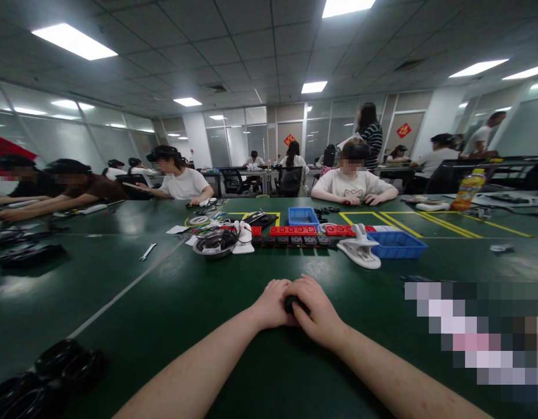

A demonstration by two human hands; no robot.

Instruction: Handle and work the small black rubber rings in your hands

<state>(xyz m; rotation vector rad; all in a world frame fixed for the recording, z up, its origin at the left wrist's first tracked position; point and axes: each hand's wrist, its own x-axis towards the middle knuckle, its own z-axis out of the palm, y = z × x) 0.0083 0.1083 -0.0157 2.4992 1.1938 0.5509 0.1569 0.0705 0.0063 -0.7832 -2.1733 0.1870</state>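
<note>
My left hand [274, 304] and my right hand [315, 308] meet over the green table [234, 355], near the middle of the view. Between them is a small black object [295, 304], mostly covered by my fingers. The fingers of my right hand curl over it, with the thumb along its near side. My left hand is closed against its left side, touching the right hand. What the black object is cannot be made out.
Beyond my hands lie red and black socket strips [290, 231], a white clamp [360, 247], blue bins [397, 244] and a bowl of cables [214, 241]. Black cable coils [59, 361] sit at near left, a wrench [147, 251] at left. People sit around the table.
</note>
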